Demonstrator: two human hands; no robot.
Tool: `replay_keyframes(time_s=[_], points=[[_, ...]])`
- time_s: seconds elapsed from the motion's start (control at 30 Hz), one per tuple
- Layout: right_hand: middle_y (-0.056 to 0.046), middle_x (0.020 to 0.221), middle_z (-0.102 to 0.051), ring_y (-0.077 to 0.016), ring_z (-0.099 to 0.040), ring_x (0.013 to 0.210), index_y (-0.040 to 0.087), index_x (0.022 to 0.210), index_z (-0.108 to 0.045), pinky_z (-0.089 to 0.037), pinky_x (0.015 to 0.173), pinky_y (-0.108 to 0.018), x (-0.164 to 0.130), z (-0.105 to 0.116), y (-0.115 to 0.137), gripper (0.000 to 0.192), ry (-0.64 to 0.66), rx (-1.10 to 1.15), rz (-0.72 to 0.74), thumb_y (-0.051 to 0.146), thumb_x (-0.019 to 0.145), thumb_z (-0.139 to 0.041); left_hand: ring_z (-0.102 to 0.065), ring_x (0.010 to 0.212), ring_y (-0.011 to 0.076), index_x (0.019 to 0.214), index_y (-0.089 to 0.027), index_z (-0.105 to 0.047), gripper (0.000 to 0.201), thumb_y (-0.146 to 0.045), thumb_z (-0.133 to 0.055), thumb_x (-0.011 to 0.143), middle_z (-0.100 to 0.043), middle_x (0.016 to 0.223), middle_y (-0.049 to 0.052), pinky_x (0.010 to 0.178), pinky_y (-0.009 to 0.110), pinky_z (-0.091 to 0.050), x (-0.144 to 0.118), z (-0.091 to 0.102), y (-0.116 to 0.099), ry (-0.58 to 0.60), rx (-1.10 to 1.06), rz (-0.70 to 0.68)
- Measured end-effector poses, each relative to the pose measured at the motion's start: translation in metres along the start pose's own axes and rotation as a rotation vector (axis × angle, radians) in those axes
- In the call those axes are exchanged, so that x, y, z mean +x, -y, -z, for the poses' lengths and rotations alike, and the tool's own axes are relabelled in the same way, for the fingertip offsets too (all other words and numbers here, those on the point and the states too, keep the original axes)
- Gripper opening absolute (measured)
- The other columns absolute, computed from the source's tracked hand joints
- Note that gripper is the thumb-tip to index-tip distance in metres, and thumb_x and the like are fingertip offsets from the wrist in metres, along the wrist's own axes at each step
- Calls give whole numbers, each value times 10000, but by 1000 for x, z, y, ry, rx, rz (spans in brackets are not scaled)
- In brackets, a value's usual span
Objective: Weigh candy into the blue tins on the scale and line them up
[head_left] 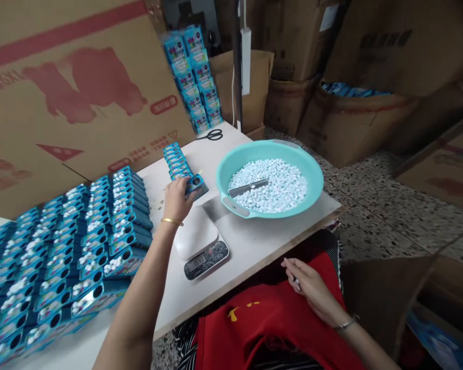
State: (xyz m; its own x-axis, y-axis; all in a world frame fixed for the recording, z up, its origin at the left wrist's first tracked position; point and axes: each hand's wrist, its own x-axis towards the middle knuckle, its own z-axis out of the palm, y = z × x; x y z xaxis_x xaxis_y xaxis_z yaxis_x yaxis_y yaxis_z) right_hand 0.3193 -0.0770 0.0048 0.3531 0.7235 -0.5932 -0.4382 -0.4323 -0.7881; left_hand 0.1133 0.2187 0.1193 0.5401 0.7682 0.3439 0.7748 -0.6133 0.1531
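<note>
My left hand (176,199) reaches across the white table (254,241) and grips a small blue box (196,185) with a round hole, just beyond a white kitchen scale (198,241). A short row of the same blue boxes (176,159) lies right behind it. My right hand (310,288) rests in my lap on red cloth, fingers loosely curled around a small white piece. To the right of the held box stands a teal basin (312,174) full of small white pellets with a grey metal scoop (249,187) lying on them.
Several rows of blue boxes filled with white pellets (61,246) cover the table's left side. A large cardboard sheet (61,87) leans behind them. Black scissors (212,135) lie at the far edge beside a wrapped stack of blue packs (195,77). Cardboard cartons (351,118) crowd the floor.
</note>
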Motion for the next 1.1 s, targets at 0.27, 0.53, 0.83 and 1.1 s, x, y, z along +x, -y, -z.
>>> replay_keyframes(time_s=[0.27,0.53,0.83,1.1], points=[[61,512,-360,-70,-279,446,176,764,-593,-205,446,-231,5,-26,13,466,255,-199,50,641,731,-573,-481,1085,293,1225,-186,-521,453,-423,-547,840,-530,1208,139,854,399,-345,-3,-26,30,-19,157,95],[-117,1078,-675,-282,-577,1054,190,956,-679,-397,961,-401,70,-97,49,387,335,-465,465,513,786,-550,-485,1125,256,1093,-210,-553,314,-413,-537,854,-551,1207,105,932,400,-332,-120,67,29,-86,231,188],[-70,823,-716,-235,-610,860,171,805,-687,-447,832,-343,111,-169,57,282,568,-650,555,386,826,-505,-389,1263,343,789,-213,-632,108,-265,-541,816,-528,1270,127,1017,594,-240,-206,73,77,97,445,254],[-43,823,-707,-204,-598,827,189,793,-669,-438,790,-305,76,-195,35,233,687,-656,502,344,837,-501,-574,841,220,820,-197,-600,240,-350,-432,897,-602,1056,99,761,380,-453,-173,112,33,106,361,144]])
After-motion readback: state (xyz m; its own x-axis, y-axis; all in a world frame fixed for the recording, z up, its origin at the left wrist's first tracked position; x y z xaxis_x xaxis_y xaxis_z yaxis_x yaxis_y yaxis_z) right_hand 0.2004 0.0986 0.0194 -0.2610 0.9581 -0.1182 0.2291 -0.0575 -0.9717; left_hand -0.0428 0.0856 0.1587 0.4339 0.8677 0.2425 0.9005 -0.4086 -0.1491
